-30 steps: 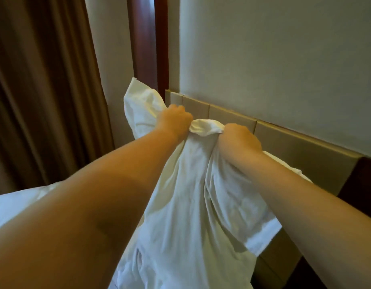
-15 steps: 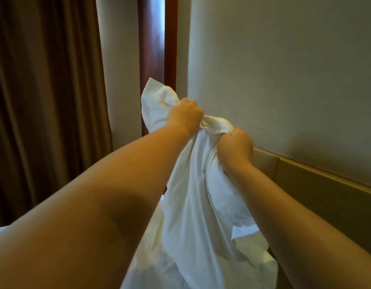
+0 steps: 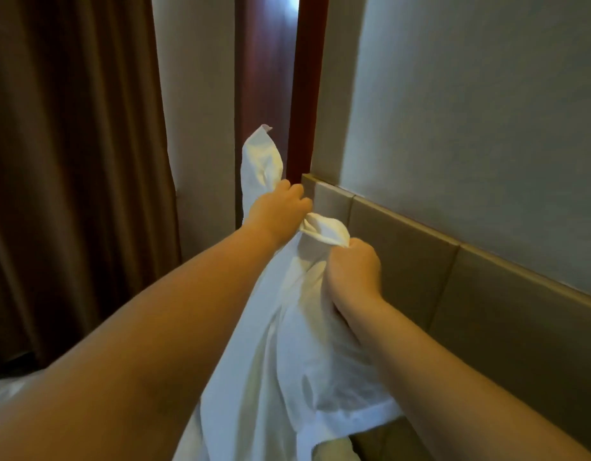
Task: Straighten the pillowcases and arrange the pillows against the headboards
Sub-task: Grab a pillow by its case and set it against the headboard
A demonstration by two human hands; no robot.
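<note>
A white pillowcase hangs from both my fists in front of the beige padded headboard. My left hand is clenched on its upper edge, and a loose corner sticks up above that fist. My right hand grips the bunched edge a little lower and to the right, close to the headboard. The cloth falls slack and wrinkled between my forearms. Whether a pillow is inside cannot be made out.
A brown curtain fills the left side. A dark red wooden frame runs up the wall behind the pillowcase. White bedding shows at the lower left edge. A plain grey wall rises above the headboard.
Both fists, still holding the pillowcase, have come back down from the raised position half a second ago. The headboard's top edge is in view again beside them.
</note>
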